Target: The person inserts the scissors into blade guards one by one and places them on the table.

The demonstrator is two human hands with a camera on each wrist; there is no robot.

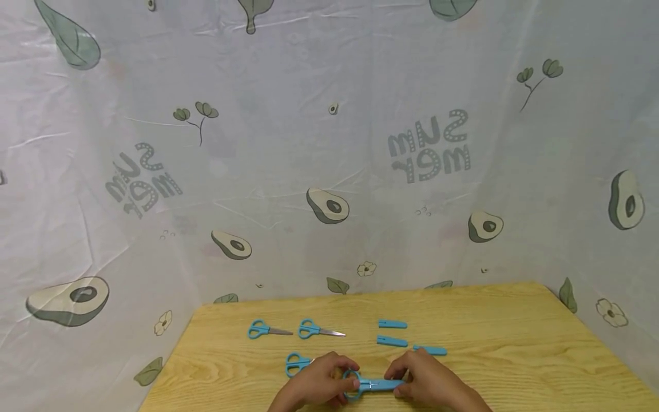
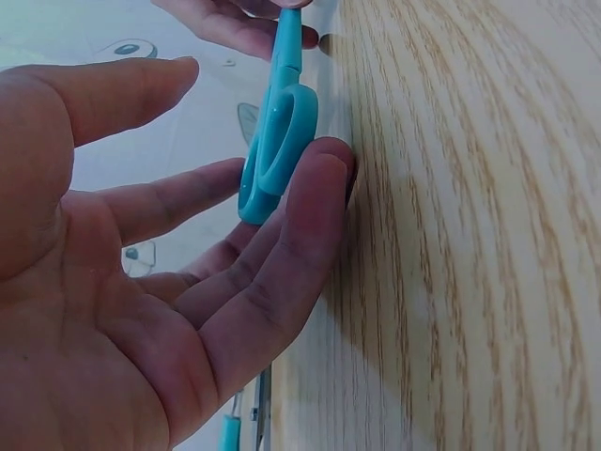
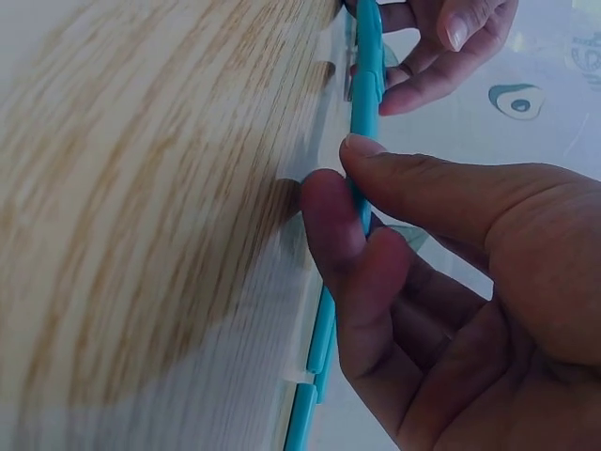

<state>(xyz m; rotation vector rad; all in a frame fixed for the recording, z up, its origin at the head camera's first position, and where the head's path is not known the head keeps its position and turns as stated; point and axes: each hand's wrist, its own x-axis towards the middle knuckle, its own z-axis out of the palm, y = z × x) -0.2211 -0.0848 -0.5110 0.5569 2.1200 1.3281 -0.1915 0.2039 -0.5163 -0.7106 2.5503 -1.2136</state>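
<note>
A pair of scissors with light-blue handles (image 2: 299,127) is tilted just over the wooden table, its blades inside a blue blade cover (image 1: 382,385). My right hand (image 1: 432,379) pinches the far end of that cover between thumb and fingertips. At the handle end is my left hand (image 1: 320,377), its fingers loosely bent and touching the loops; in the left wrist view its thumb (image 2: 141,99) stands apart from them. A second pair of scissors (image 1: 293,364) lies partly hidden behind the left hand. Beyond the right hand lies a loose blade cover (image 1: 433,350).
Two uncovered scissors (image 1: 258,329) (image 1: 309,329) lie at the back left of the table (image 1: 515,343), blades pointing right. Two more blue covers (image 1: 392,324) (image 1: 392,341) lie at the back middle. A printed curtain (image 1: 288,143) hangs behind the table's far edge and along its sides.
</note>
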